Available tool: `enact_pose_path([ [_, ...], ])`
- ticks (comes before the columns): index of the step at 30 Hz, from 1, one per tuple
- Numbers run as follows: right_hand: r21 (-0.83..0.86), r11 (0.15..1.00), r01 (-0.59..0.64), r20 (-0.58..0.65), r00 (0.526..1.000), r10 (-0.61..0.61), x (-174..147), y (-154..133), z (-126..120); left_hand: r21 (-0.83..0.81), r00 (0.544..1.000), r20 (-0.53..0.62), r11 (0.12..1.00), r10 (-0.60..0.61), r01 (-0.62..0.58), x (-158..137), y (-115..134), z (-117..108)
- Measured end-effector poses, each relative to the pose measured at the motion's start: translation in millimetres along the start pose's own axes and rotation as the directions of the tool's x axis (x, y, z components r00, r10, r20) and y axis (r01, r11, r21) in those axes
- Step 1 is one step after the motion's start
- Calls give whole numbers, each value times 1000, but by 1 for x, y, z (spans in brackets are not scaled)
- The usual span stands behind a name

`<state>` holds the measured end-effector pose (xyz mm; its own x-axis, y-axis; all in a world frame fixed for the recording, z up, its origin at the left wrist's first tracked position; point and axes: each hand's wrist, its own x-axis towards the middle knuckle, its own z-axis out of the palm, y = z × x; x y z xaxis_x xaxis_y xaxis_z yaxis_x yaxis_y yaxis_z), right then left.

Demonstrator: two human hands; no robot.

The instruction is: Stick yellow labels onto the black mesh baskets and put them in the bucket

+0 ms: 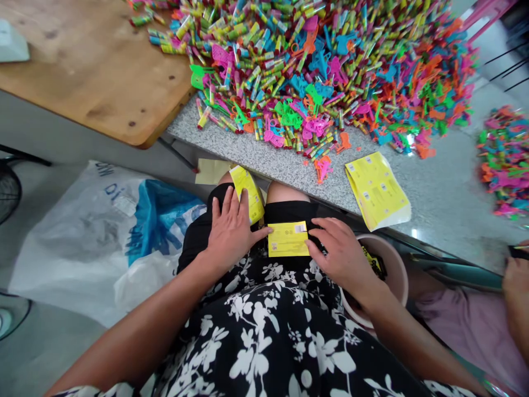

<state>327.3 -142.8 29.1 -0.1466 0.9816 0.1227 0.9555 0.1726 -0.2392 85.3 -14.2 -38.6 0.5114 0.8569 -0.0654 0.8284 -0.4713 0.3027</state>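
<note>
My left hand (232,227) lies palm down over my left thigh with its fingers spread. Its fingers rest on a folded yellow printed sheet (253,199), and the thumb reaches the left edge of a small yellow printed card (287,240). That card lies flat on my lap, print side up. At the card's right edge my right hand (339,248) has its fingers curled, gripping the edge. A thin dark strip shows at the fingertips there; what it is I cannot make out.
A grey speckled tabletop (231,144) carries a big heap of coloured plastic pieces and small capped tubes (289,71). Yellow printed sheets (378,190) lie near its edge. A pink bucket (399,270) stands right of my lap, a white sack (82,237) left. Another person's hand (516,286) is far right.
</note>
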Motion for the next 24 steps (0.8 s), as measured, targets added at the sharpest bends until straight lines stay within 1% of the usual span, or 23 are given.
enact_pose_path([
  [1, -8, 1000, -27, -33, 999, 26, -1, -5, 0, -2, 1000, 1, 1000, -1, 1, 0, 0, 0],
  [2, -8, 1000, -26, -49, 998, 26, -2, -13, 2, -6, 1000, 0, 1000, -1, 1, 0, 0, 0],
  [3, -4, 1000, 3, -39, 999, -3, -2, -22, 4, -11, 1000, -2, 1000, 1, -1, 0, 0, 0],
  [4, -2, 999, 51, -6, 999, -51, -2, -32, 8, -15, 1000, -3, 1000, 3, -3, 0, 0, 0],
  [6, -8, 989, 149, 103, 984, -148, 0, -50, 21, -14, 1000, -7, 1000, 14, -14, 0, 0, 0],
  [7, -12, 985, 175, 160, 972, -170, 2, -57, 29, -8, 1000, -12, 1000, 21, -21, 0, -1, 0],
  [9, -23, 986, 165, 241, 958, -155, 4, -63, 44, 11, 999, -22, 999, 40, -40, 0, -2, 0],
  [11, -42, 992, 119, 276, 956, -103, 3, -59, 54, 28, 998, -36, 998, 50, -49, 0, -3, 0],
  [13, -64, 994, 93, 274, 959, -72, -2, -50, 57, 26, 998, -48, 998, 51, -50, 0, -3, 2],
  [16, -100, 993, 64, 237, 971, -39, -15, -37, 54, 2, 997, -59, 999, 48, -48, 0, -2, 3],
  [19, -120, 993, 8, 185, 983, 15, -28, -28, 47, -16, 998, -49, 999, 41, -41, 0, 1, 2],
  [24, -99, 992, -81, 99, 991, 91, -37, -19, 38, -13, 999, -23, 999, 29, -29, 0, 2, 0],
])
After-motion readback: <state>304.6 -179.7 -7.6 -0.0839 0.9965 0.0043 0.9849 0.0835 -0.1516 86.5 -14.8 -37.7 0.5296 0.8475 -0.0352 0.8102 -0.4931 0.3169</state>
